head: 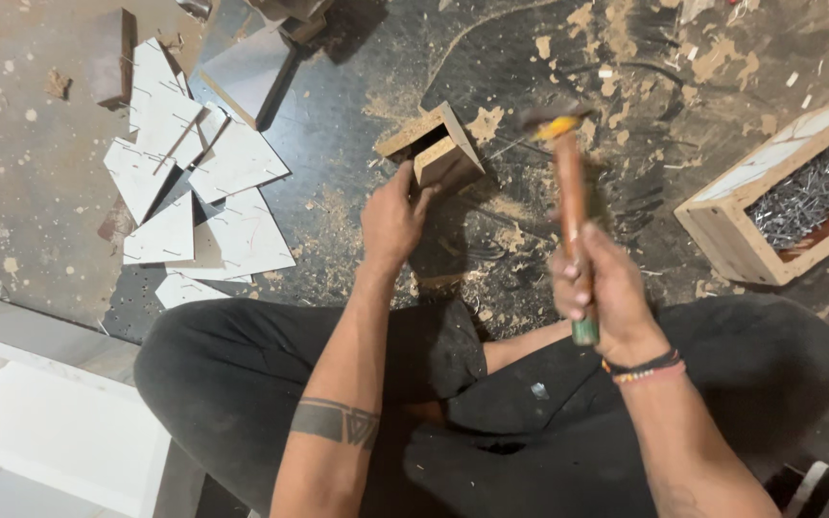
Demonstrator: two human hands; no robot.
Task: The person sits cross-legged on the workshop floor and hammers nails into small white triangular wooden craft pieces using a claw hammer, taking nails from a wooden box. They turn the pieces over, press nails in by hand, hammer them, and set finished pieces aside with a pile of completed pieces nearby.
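Dark, sawdust-strewn workshop floor [491, 58]

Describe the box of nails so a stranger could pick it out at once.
Look at the dark, sawdust-strewn floor, then past the raised hammer toward the picture's right edge. There sits the box of nails, an open wooden tray with pale rims. Nothing else there holds a heap of thin grey nails.

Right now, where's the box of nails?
In the head view the wooden box of nails sits on the floor at the far right, beyond the right hand that holds the hammer.
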